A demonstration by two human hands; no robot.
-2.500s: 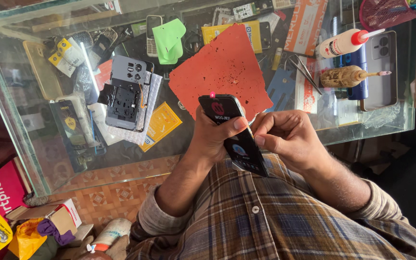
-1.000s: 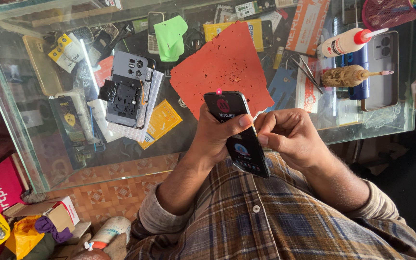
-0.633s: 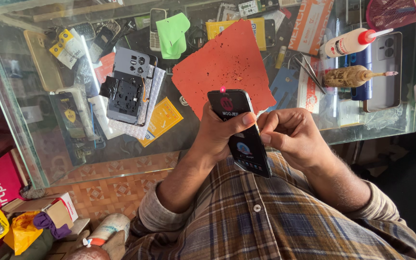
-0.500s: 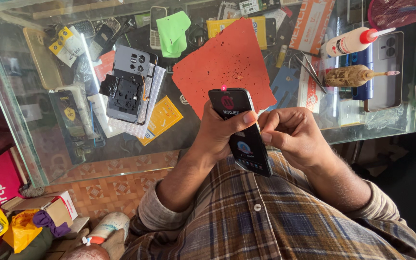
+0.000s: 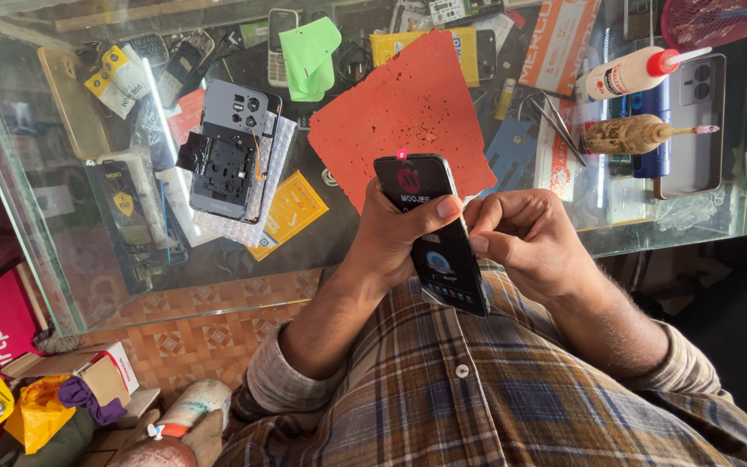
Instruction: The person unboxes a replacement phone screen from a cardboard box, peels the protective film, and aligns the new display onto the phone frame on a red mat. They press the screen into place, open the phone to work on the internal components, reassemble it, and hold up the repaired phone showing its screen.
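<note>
**A:** ok so scanning from the left; there's an opened grey phone back [image 5: 228, 149] lying on the glass counter [image 5: 62, 285], well apart from the hands and nobody's touching it; next over is a red mat [image 5: 408, 104], flat on the glass, just beyond the hands; what's actually being worked on is the black smartphone [image 5: 432, 232], held up off the counter, above the person's plaid shirt [image 5: 477, 406], tilted with the screen facing up.

**B:** how's it being held though?

**A:** left hand [image 5: 391, 238] is wrapped round it from the left edge; thumb lies across the screen, other fingers curl behind, so that one's closed on the phone; right hand [image 5: 525, 242] sits at the right edge, fingertips pinched together right against the side of it; can't tell if there's a tiny tool or a film tab between them, too small to see.

**B:** and how would it handle, you reckon?

**A:** my guess; light, stiff slab, glass front so slippery and easy to crack if it drops onto that glass top; I'd grip by the long edges like the left hand does, not press on the middle of the screen; the glossy face looks like it'd slide under a loose thumb.

**B:** anything further right?

**A:** a white glue bottle [image 5: 628, 76] with a red cap and a wooden-handled tool [image 5: 637, 134], both lying on the counter, well clear of the hands.
</note>
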